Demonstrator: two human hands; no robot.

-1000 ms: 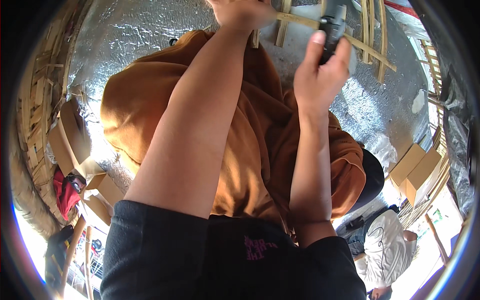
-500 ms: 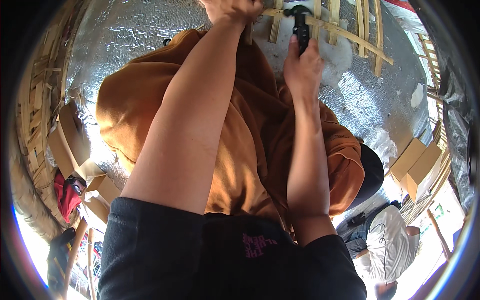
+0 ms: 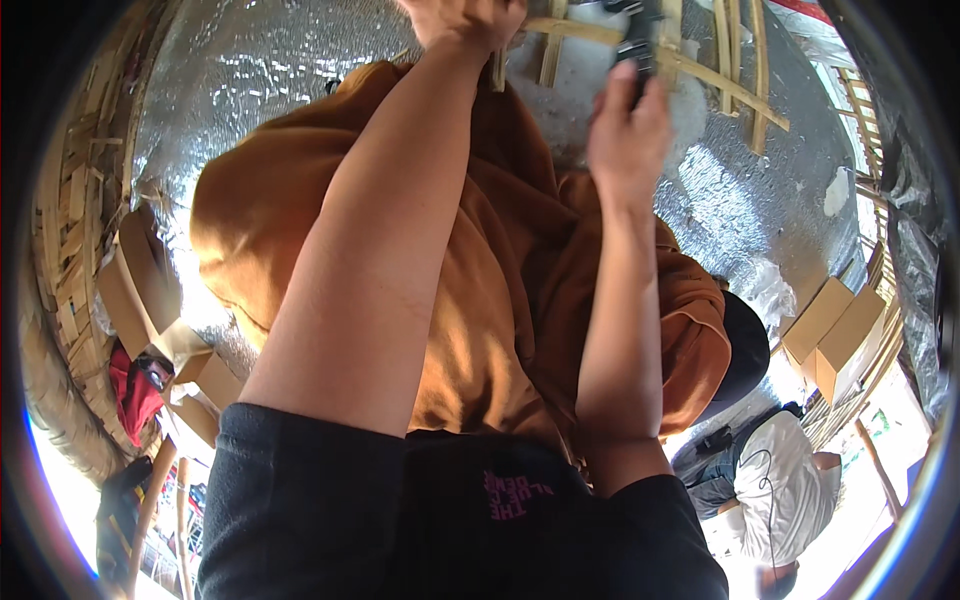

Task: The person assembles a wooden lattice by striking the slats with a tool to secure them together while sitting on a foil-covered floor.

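Note:
My right hand is closed round the black handle of a hammer, blurred by motion. The hammer's head is at the upper edge, above a lattice of thin wooden slats. At the top edge my left hand is curled at the lattice's left part, where a short slat shows just under it. It seems to grip the wood; its fingertips are partly cut off and hidden. Brown trousers cover my bent legs beneath both forearms.
A shiny grey floor spreads around the lattice. Open cardboard boxes stand at the left and right. A red cloth lies at the left. At the lower right is another person in a white shirt. Woven bamboo walls flank the space.
My right hand has swung the hammer up and to the right, and its head now reaches the upper edge. My left hand stays almost where it was.

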